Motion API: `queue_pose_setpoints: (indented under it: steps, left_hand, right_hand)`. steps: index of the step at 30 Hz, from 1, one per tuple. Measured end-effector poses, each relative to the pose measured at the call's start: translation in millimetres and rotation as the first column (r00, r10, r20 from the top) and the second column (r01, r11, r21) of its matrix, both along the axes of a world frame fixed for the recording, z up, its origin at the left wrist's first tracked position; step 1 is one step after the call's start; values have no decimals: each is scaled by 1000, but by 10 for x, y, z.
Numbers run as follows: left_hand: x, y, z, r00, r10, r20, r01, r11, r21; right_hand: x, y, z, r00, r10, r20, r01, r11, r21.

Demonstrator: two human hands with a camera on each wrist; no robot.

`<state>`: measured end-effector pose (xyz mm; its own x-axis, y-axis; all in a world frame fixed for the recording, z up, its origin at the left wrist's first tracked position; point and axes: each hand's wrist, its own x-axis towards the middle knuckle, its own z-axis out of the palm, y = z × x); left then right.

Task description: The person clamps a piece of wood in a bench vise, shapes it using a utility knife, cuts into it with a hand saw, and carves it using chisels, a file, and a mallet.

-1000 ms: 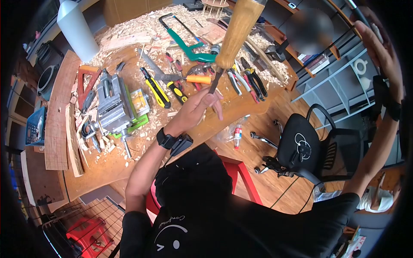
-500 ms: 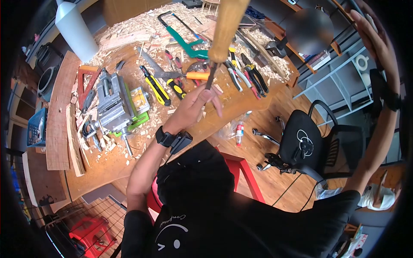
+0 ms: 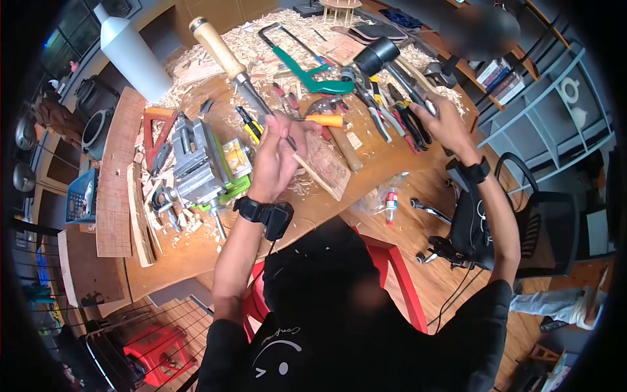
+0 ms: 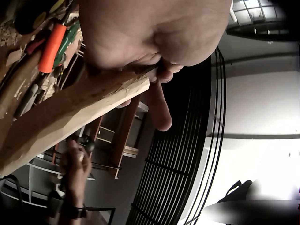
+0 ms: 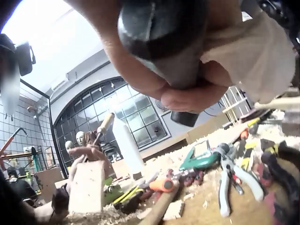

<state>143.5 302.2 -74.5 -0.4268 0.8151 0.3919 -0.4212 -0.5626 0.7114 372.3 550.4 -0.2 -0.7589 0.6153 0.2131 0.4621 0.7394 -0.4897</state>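
Note:
My left hand grips a chisel by its metal shank, and the wooden handle slants up and away to the left. Below those fingers the blade tip meets the end of a pale wood piece; the left wrist view shows the wood's cut edge running up to the hand. In my right hand is a black-headed mallet, gripped by its handle and held above the pliers. The right wrist view has the mallet head close up, with fingers wrapped below it.
Pliers, a green hacksaw, a utility knife and an orange-handled tool lie among wood shavings. A metal vise stands at left, near long boards. A white bottle stands behind. An office chair is at right.
My right hand has come down from high at the right to over the table with the mallet. The chisel handle has swung left and away, and the wood piece has come into view.

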Motion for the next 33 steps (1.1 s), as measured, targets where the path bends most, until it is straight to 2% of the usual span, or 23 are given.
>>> queue_pose_setpoints:
  steps: [2,4,6,8,10,11,13,16,22,28,33]
  left_hand:
    - [-98,-1,-36,998,-30,56,26,997,69]
    - [-95,-25,-12,999,-7,53,4,999,47]
    - [-82,-42,21,999,-16,44,14,999,43]
    - [-81,-65,15,999,-33,4,33,999,32]
    - [-44,-86,21,998,-2,58,3,1000,-24]
    - [-43,-95,29,998,-1,58,2,1000,-27]
    - [-59,-113,48,997,-25,73,25,1000,9]
    - [-93,-148,56,994,-81,78,77,995,56]
    - [-41,-173,110,971,-201,128,180,970,161]
    - [-22,-174,156,979,-192,65,176,964,200]
    - [-6,-200,172,971,-214,105,189,960,205]
  right_hand:
    - [-63,61,-340,997,-29,-69,28,1000,-9]
    - [-131,53,-466,990,-54,-133,51,998,-24]
    - [-209,8,-439,980,-197,20,195,947,-255]
    - [-259,50,-536,975,-218,38,219,929,-299]
    - [-288,153,-775,983,-179,-25,177,982,-62]
    - [-290,166,-830,984,-179,-25,177,982,-65]
    - [-316,169,-914,989,-147,-18,149,983,112]
    - [-342,211,-1016,986,-162,-49,167,977,135]
    - [-387,262,-1067,978,-201,60,188,966,179]
    - [-397,286,-1105,973,-213,92,192,963,191]
    - [-368,266,-1050,976,-188,110,158,959,233]
